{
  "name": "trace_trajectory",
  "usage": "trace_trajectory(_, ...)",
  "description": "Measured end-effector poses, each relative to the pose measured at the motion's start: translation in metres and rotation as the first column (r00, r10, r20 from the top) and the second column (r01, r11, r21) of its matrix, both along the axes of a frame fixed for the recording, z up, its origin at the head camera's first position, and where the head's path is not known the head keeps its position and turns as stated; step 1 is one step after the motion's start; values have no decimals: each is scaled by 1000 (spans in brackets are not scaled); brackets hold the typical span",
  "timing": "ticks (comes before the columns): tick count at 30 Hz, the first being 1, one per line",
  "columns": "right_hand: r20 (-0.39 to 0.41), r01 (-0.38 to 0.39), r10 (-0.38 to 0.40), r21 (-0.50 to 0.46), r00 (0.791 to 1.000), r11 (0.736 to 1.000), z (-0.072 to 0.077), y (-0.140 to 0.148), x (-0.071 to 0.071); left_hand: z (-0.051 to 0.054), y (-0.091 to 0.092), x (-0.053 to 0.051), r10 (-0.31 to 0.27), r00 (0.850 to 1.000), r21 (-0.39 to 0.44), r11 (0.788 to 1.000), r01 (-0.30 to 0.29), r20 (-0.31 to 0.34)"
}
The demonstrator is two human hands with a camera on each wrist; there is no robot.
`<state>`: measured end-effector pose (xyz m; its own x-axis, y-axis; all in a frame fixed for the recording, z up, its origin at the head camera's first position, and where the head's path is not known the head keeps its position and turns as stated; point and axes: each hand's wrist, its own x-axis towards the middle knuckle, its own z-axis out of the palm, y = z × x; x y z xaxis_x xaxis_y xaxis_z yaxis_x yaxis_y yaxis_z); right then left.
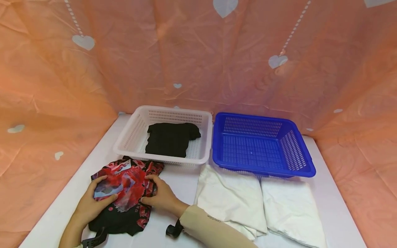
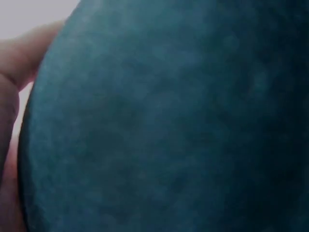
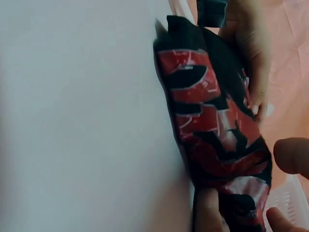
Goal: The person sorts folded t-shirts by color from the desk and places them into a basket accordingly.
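The garment [image 1: 124,193] lies on the tabletop [image 1: 183,177], at the person's left side, in front of the white basket [image 1: 176,110], its upper edge just beside the basket's front rim. It is black, with a big glossy print in the middle: bright red forms, pale blue and whitish areas, and a small pink dot below. Along its right border there are red patches; the lower part is mostly plain black and a little creased. In the right wrist view its side looks thick and rounded, with the red patches crossed by thin pale lines.

The left hand [image 1: 88,206] rests on its left part; the grip is spread, with thumb and forefinger apart upon the print. The right hand [image 1: 164,196] touches the right border, also with thumb and finger spread apart. How the other fingers of the left hand lie, I cannot tell. The left wrist view shows mainly a blurred dark surface, which I cannot identify.

In the white basket lies a black shirt [image 1: 170,139]. To the right stands a blue basket [image 1: 263,168]; in front of it lie two white cloths, one left [image 1: 232,199] and one right [image 1: 294,206], side by side.
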<state>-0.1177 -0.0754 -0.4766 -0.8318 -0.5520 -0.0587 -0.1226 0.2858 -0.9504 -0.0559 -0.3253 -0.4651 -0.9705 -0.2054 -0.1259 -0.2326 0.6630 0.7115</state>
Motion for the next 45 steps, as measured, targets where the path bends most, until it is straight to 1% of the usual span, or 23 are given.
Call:
trace_trajectory(3,-22,6,-5,38,1000,999,1,-2,0,-3,2,1,11,999,8,1000,-11,-53)
trace_trajectory(6,-6,-12,12,50,1000,999,0,-3,1,-6,6,4,8,995,25,1000,-6,-99)
trace_trajectory(8,21,-34,33,40,999,999,-1,-3,1,-7,9,6,5,992,34,999,-1,-125)
trace_trajectory(11,44,-67,66,14,997,998,-2,-3,2,-6,13,8,17,987,43,999,-10,-157)
trace_trajectory(14,48,-94,95,-20,994,995,-1,-2,2,-5,18,11,45,983,67,997,-33,-177)
trace_trajectory(17,35,-134,136,-53,990,990,3,0,2,-3,21,17,81,979,76,995,-68,-187)
trace_trajectory(19,2,-166,167,-62,986,984,8,1,3,0,22,22,108,971,94,992,-90,-214)
trace_trajectory(20,-22,-182,181,-60,983,981,11,2,4,1,22,24,120,964,105,990,-97,-237)
trace_trajectory(22,-70,-210,206,-55,976,976,19,4,5,4,22,28,132,943,138,986,-93,-305)
trace_trajectory(24,-120,-232,225,-47,967,972,27,5,7,9,22,30,139,915,202,977,-65,-379)
trace_trajectory(26,-177,-245,235,-36,956,969,36,7,9,15,22,32,147,886,286,958,-17,-440)
trace_trajectory(28,-245,-257,243,-30,939,966,45,9,10,22,22,33,154,861,368,929,41,-485)
trace_trajectory(29,-279,-261,244,-25,929,965,49,10,10,26,22,33,158,851,409,910,72,-502)
trace_trajectory(31,-346,-264,244,-10,906,964,57,12,10,33,23,32,153,834,463,876,134,-530)
trace_trajectory(32,-365,-267,245,-11,898,964,60,14,10,36,24,32,146,829,475,866,157,-540)
trace_trajectory(34,-394,-270,245,-8,886,963,67,18,9,42,26,30,127,819,477,857,192,-559)
trace_trajectory(36,-406,-272,248,-2,879,962,73,21,8,48,28,28,109,814,468,857,214,-571)
trace_trajectory(39,-413,-267,242,-4,878,964,81,27,4,54,31,24,94,808,467,852,237,-581)
trace_trajectory(42,-420,-245,221,-5,880,969,86,32,0,60,36,17,86,806,475,842,256,-586)
trace_trajectory(45,-408,-230,199,-28,891,973,91,36,-4,65,40,10,73,803,459,849,262,-592)
